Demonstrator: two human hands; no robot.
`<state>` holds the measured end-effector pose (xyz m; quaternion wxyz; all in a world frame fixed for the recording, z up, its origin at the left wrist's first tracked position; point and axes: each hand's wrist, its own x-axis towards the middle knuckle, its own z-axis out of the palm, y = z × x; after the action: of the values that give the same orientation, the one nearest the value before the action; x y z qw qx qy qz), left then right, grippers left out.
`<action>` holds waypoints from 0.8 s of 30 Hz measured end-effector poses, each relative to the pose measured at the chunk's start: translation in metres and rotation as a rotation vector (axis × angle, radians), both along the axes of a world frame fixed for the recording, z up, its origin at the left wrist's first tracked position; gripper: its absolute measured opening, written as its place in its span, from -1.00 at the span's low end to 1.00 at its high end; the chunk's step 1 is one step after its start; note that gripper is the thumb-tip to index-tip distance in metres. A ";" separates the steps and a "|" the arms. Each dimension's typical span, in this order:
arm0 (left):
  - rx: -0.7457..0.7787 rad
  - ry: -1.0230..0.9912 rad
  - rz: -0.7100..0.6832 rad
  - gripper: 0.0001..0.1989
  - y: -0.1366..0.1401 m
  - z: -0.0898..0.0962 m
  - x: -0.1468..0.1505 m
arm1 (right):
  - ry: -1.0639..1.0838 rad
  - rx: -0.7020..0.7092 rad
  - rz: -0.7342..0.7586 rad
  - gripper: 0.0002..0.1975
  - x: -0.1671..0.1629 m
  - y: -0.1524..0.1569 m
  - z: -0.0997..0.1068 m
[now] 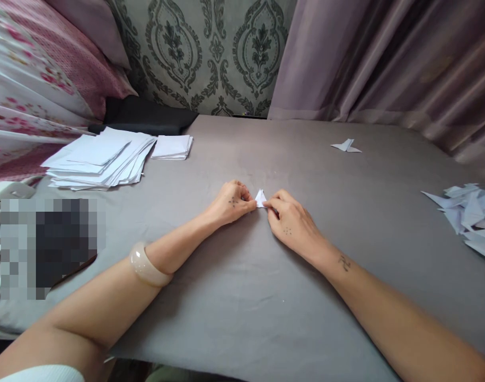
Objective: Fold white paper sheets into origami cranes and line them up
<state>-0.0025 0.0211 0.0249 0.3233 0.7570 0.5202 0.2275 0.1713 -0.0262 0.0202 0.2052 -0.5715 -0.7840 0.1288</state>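
Note:
A small piece of folded white paper, roughly triangular with its point away from me, is held low over the grey cloth at the middle of the view. My left hand pinches its left lower corner between thumb and fingers. On the opposite corner, the thumb and index finger of my right hand are closed. The fingertips cover both corners, so the folds there are hidden. A pale bangle circles my left forearm.
At left lie a large stack of white paper and a smaller stack. One folded paper bird rests at the far right. A heap of folded papers lies at the right edge. A power strip and a blurred dark object are at left.

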 end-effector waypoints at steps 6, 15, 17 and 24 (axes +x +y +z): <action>0.285 0.105 -0.036 -0.87 -0.005 -0.013 -0.001 | -0.147 0.029 0.030 -0.61 -0.002 -0.010 0.002; 0.632 0.433 -0.360 -0.76 -0.014 -0.009 0.003 | -0.154 0.100 0.035 -0.69 -0.002 -0.008 0.001; 0.624 0.431 -0.359 -0.77 -0.014 -0.009 0.003 | -0.157 0.104 0.043 -0.69 -0.002 -0.009 0.004; 0.586 0.411 -0.336 -0.77 -0.018 -0.007 0.003 | -0.159 0.089 0.042 -0.68 -0.004 -0.018 0.007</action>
<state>0.0002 0.0029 0.0175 0.0153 0.9216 0.3559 0.1541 0.1674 -0.0438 0.0273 0.1651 -0.5538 -0.8144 0.0522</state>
